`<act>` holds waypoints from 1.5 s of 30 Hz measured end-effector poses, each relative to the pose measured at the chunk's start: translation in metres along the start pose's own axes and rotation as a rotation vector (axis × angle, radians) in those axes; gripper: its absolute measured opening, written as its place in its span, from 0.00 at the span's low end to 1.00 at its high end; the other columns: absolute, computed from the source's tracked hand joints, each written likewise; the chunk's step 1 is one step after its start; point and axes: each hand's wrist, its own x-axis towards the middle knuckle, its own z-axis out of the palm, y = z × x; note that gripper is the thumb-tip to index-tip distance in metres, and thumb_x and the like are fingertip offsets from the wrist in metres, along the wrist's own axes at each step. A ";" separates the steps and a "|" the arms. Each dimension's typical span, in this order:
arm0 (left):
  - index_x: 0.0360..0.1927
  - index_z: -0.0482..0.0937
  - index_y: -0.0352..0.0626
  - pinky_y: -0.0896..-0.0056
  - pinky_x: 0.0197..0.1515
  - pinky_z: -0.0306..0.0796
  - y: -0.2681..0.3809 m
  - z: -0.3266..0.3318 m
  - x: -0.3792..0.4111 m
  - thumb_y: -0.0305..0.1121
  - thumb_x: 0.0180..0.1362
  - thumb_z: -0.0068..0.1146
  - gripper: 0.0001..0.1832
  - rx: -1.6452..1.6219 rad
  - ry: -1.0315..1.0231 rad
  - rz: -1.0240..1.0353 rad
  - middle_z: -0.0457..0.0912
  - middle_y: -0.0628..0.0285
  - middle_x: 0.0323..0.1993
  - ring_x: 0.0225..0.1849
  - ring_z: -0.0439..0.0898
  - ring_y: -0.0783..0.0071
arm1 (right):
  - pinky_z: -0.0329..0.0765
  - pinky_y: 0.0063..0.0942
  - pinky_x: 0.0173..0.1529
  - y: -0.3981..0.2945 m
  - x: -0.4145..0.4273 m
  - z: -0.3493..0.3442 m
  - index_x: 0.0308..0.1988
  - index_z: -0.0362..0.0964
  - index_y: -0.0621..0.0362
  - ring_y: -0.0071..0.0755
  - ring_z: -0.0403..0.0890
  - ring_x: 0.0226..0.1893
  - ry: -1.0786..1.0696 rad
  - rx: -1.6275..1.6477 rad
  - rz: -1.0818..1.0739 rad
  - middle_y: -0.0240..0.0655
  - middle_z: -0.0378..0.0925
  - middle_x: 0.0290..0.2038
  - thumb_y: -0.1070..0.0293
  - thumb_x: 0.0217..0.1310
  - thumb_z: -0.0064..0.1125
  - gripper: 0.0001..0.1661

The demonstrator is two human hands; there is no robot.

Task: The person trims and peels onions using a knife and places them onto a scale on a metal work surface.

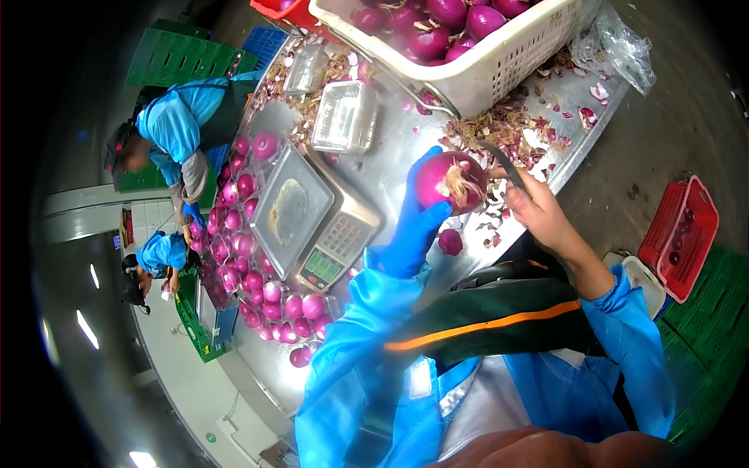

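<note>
A large red onion with dry roots facing up sits in my left hand, which wears a blue glove. Beside it, my bare right hand grips a knife with a dark curved blade. The right fingertips are close to the onion's right side; whether they touch it I cannot tell. Onion skins and cut roots litter the steel table behind both hands. A smaller red onion lies just below the held one.
A white crate of red onions stands at the back. Left of my hands are a digital scale, a clear plastic tray and several packed onions. A red basket stands at right. Two co-workers are at left.
</note>
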 end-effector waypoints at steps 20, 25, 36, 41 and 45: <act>0.75 0.50 0.45 0.57 0.66 0.69 -0.008 0.022 0.005 0.24 0.45 0.73 0.55 0.287 0.108 0.143 0.64 0.53 0.66 0.65 0.70 0.59 | 0.78 0.40 0.33 -0.012 0.003 0.006 0.51 0.72 0.55 0.48 0.82 0.32 0.281 -0.878 -0.216 0.40 0.78 0.39 0.72 0.51 0.66 0.25; 0.74 0.50 0.46 0.57 0.65 0.70 -0.003 0.028 0.004 0.23 0.45 0.73 0.55 0.124 0.112 0.083 0.64 0.53 0.65 0.65 0.70 0.59 | 0.79 0.39 0.38 -0.004 -0.012 0.000 0.54 0.73 0.54 0.49 0.83 0.36 0.298 -0.766 -0.176 0.41 0.80 0.43 0.74 0.53 0.63 0.26; 0.73 0.50 0.48 0.58 0.65 0.71 -0.017 0.028 0.006 0.22 0.45 0.73 0.55 0.219 0.173 0.164 0.64 0.53 0.64 0.65 0.69 0.59 | 0.79 0.40 0.37 -0.015 0.009 0.012 0.52 0.73 0.56 0.49 0.83 0.35 0.254 -0.840 -0.172 0.40 0.80 0.43 0.71 0.53 0.65 0.24; 0.74 0.49 0.48 0.57 0.66 0.70 -0.004 0.028 0.002 0.25 0.47 0.72 0.54 0.073 0.167 0.128 0.64 0.53 0.65 0.65 0.69 0.58 | 0.79 0.36 0.37 0.025 -0.013 -0.007 0.61 0.67 0.53 0.46 0.84 0.31 0.309 -0.657 -0.106 0.44 0.81 0.40 0.67 0.61 0.62 0.29; 0.74 0.52 0.49 0.59 0.67 0.69 -0.019 0.016 0.005 0.26 0.47 0.74 0.53 0.171 0.100 0.005 0.63 0.55 0.67 0.67 0.68 0.60 | 0.77 0.32 0.41 -0.005 0.004 0.005 0.64 0.63 0.55 0.40 0.82 0.32 0.239 -0.173 -0.013 0.43 0.79 0.40 0.57 0.65 0.60 0.32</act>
